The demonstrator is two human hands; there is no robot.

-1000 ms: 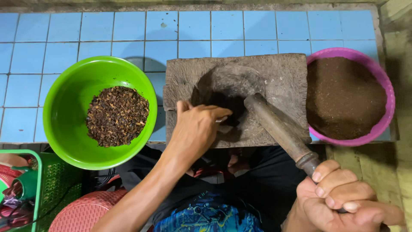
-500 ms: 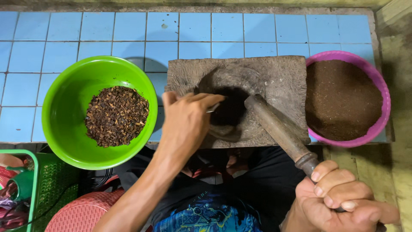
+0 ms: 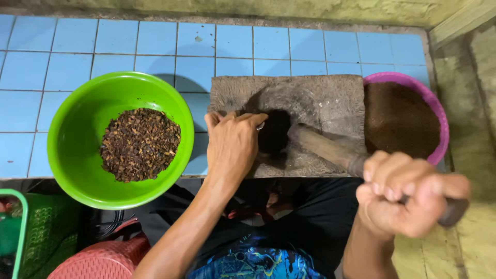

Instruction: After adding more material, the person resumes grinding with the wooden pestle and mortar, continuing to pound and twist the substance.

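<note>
A grey stone mortar slab point(image 3: 320, 101) lies on the blue tiled ledge, with a dark hollow point(image 3: 276, 132) in its middle. My left hand point(image 3: 232, 144) rests flat on the slab's left side, fingers together at the hollow's edge; something small and shiny shows at the fingertips. My right hand point(image 3: 408, 194) is shut on the handle end of a long wooden pestle point(image 3: 325, 147), whose thick head lies beside the hollow.
A green bowl point(image 3: 77, 129) of dark dried bits stands left of the slab. A pink bowl point(image 3: 431, 111) of brown powder stands at its right. Lower left are a green basket point(image 3: 31, 232) and a red plastic object point(image 3: 98, 261).
My left hand slid from the hollow towards the slab's left edge. My right hand rose and moved closer to the camera with the pestle handle.
</note>
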